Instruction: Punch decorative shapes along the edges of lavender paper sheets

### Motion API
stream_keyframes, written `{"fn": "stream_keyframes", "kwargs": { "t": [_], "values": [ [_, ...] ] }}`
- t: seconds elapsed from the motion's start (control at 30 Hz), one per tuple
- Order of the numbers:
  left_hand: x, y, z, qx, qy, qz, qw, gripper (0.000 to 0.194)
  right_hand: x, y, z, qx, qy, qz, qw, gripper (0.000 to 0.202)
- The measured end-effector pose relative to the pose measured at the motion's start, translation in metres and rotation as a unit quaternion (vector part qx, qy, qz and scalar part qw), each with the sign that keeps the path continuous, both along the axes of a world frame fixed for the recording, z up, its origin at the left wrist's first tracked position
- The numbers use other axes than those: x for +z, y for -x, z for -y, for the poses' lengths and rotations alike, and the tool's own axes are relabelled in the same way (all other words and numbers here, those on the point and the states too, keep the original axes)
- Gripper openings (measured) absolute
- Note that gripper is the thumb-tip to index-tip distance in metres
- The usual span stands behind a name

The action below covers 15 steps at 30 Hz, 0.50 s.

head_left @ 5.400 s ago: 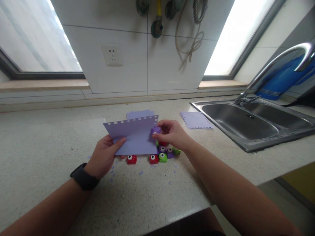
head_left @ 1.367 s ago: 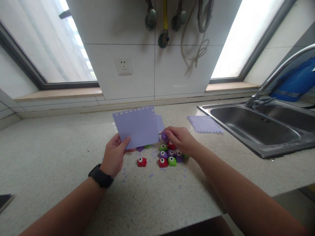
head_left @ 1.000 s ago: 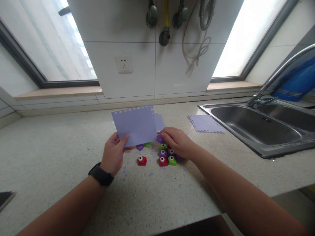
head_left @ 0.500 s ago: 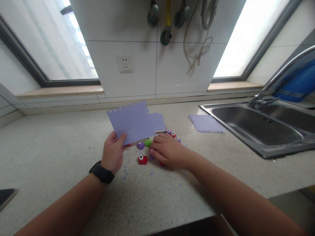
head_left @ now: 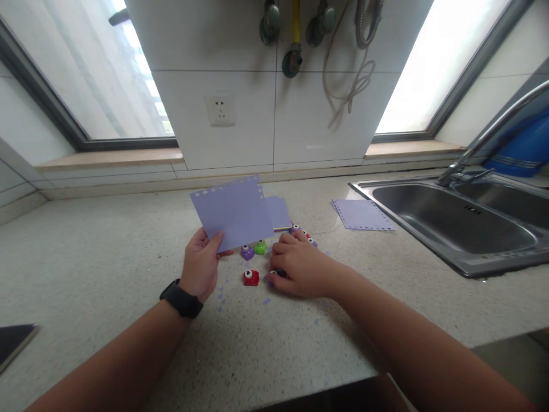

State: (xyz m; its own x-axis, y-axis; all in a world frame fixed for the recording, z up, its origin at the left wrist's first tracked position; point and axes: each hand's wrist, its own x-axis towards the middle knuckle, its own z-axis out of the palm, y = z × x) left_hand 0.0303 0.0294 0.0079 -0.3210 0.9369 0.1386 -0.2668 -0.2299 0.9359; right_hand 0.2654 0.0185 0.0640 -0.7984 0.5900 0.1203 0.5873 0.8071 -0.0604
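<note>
The lilac sheet is held up off the tabletop, tilted, with its upper edge lined with small cut-outs. A few more run down from its upper right corner, while the rest of that edge and the lower edge look plain, so I judge this sheet to be partly done, with those plain edges perhaps left to punch. Well to its right, the punched sheets lie stacked beside the sink, cut-outs showing along their borders, and seem finished. Just behind the held sheet is a second lilac pile; whether it is punched I cannot tell. The left hand has the sheet pinched at its lower left corner, thumb across the front and fingers behind, a closed, firm-looking grip. The right hand is low, palm down with fingers curled, over some of the punches; a purple bit shows by the thumb tip, but how far that grip is closed, or on what, is hidden. Between the hands stand a red punch, a purple punch and a green punch, with lilac scraps scattered nearby.
</note>
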Motion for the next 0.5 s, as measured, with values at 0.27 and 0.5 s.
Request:
{"fn": "stream_keyframes", "kwargs": {
  "t": [0.27, 0.5],
  "values": [
    [0.001, -0.001, 0.000, 0.006, -0.001, -0.004, 1.000, 0.037, 0.001, 0.006, 0.004, -0.019, 0.003, -0.046, 0.999, 0.029],
    [0.000, -0.001, 0.000, 0.001, -0.003, -0.007, 1.000, 0.036, -0.001, 0.020, 0.008, -0.032, -0.011, -0.056, 0.998, 0.044]
  ]
}}
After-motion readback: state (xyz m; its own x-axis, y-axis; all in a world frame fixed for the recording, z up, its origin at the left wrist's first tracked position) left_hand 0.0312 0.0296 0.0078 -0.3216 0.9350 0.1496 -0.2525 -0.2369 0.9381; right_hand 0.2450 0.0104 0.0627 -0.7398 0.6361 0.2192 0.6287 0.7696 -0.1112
